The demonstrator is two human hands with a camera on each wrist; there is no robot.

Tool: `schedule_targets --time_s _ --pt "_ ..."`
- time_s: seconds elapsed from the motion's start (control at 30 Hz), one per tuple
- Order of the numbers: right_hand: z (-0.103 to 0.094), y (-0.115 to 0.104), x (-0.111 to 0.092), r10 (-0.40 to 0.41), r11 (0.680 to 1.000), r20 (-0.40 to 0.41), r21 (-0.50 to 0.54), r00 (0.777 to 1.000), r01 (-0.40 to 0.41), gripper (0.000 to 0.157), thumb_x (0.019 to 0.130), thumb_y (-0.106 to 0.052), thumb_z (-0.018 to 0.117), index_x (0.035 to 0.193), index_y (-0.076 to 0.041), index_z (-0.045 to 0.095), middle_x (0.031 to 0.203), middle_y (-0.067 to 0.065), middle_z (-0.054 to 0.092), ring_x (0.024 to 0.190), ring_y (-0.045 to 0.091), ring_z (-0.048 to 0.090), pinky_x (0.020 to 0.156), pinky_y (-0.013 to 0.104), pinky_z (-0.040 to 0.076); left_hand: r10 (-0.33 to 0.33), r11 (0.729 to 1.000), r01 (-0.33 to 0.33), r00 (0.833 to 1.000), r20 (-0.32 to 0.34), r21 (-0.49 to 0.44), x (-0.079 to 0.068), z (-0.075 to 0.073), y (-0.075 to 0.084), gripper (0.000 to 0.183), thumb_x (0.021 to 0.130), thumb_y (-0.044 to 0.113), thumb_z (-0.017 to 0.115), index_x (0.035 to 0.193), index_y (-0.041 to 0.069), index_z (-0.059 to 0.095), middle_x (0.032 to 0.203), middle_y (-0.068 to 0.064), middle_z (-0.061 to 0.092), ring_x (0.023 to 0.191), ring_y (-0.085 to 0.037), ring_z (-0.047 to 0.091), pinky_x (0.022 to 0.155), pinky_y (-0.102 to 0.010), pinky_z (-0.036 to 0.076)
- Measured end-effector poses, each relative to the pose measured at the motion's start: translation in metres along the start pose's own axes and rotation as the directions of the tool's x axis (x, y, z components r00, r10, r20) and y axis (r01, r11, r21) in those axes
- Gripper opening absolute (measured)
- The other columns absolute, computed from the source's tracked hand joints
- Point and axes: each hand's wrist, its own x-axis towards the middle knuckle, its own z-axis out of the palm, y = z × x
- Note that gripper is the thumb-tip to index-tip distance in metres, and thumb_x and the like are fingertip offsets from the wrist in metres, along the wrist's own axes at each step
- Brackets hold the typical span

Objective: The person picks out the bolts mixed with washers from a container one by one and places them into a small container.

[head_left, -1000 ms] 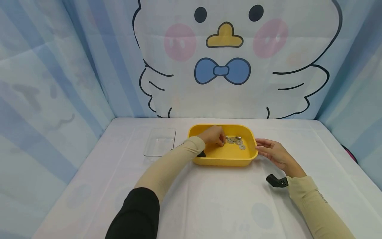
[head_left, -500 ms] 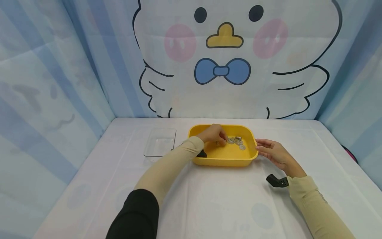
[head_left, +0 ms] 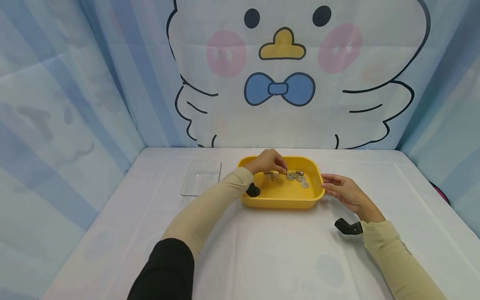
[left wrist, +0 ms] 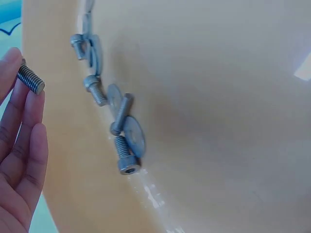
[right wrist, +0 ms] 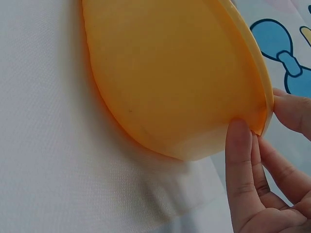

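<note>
Left hand (head_left: 268, 161) shifted farther out, pinching screw (left wrist: 31, 79) over tray (head_left: 281, 203); washers (left wrist: 134, 138), loose screws (left wrist: 127, 163) in tray nearby. Right hand (head_left: 345, 192): fingers nearly straight, touching tray. Box (head_left: 200, 183) left of left hand.

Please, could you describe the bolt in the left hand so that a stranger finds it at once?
Find the yellow tray on the white table. Over it, the left hand pinches one metal bolt, its threaded end showing. The other bolts lie in the tray among flat washers; this one alone is held up.
</note>
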Motion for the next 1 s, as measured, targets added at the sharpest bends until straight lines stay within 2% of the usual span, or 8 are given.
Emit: schedule_targets --time_s 0.23,0.43,0.63,0.77,1.0 --pt "-0.001 0.000 0.001 0.017 1.000 -0.017 -0.016 1.000 -0.017 0.073 0.090 -0.019 0.064 0.143 0.008 0.024 0.097 -0.016 0.057 0.086 -0.004 0.059 0.079 0.013 0.052 -0.031 0.995 0.029 0.999 -0.023 -0.096 -0.004 -0.006 0.000 0.020 0.087 0.017 0.067 0.102 0.006 0.073 0.099 -0.008 0.073 0.088 -0.015 0.067 0.080 -0.018 0.052" --pt "-0.001 -0.001 0.000 0.013 1.000 -0.011 -0.018 1.000 -0.013 0.073 0.090 -0.019 0.064 0.144 0.008 0.023 0.098 -0.016 0.057 0.087 -0.003 0.059 0.080 0.013 0.052 -0.055 0.977 0.047 0.998 -0.036 -0.206 -0.011 -0.012 0.003 0.022 0.089 0.015 0.063 0.105 0.002 0.070 0.104 -0.014 0.071 0.100 -0.031 0.064 0.090 -0.036 0.052" --pt "-0.002 0.000 0.002 0.014 1.000 -0.005 -0.022 1.000 -0.014 0.073 0.090 -0.019 0.063 0.144 0.008 0.022 0.098 -0.016 0.057 0.087 -0.004 0.059 0.080 0.013 0.052 -0.050 0.962 0.035 0.997 -0.050 -0.272 -0.013 -0.014 0.004 0.022 0.089 0.015 0.064 0.105 0.001 0.070 0.104 -0.015 0.070 0.099 -0.030 0.064 0.094 -0.042 0.050" --pt "-0.001 -0.001 0.001 0.013 1.000 -0.009 -0.022 1.000 -0.014 0.073 0.091 -0.019 0.063 0.144 0.009 0.022 0.097 -0.016 0.056 0.087 -0.003 0.059 0.079 0.013 0.052 -0.067 0.947 0.049 0.997 -0.045 -0.318 -0.015 -0.016 0.006 0.025 0.089 0.016 0.064 0.107 -0.001 0.069 0.104 -0.017 0.070 0.102 -0.034 0.062 0.095 -0.041 0.050" --pt "0.001 -0.001 0.000 0.020 0.999 -0.014 -0.025 1.000 -0.020 0.074 0.090 -0.020 0.063 0.144 0.008 0.022 0.097 -0.017 0.056 0.087 -0.004 0.059 0.080 0.013 0.052 -0.133 0.922 0.110 0.990 -0.036 -0.371 -0.019 -0.020 0.010 0.028 0.089 0.018 0.064 0.111 0.002 0.067 0.108 -0.012 0.069 0.105 -0.030 0.061 0.094 -0.026 0.050"
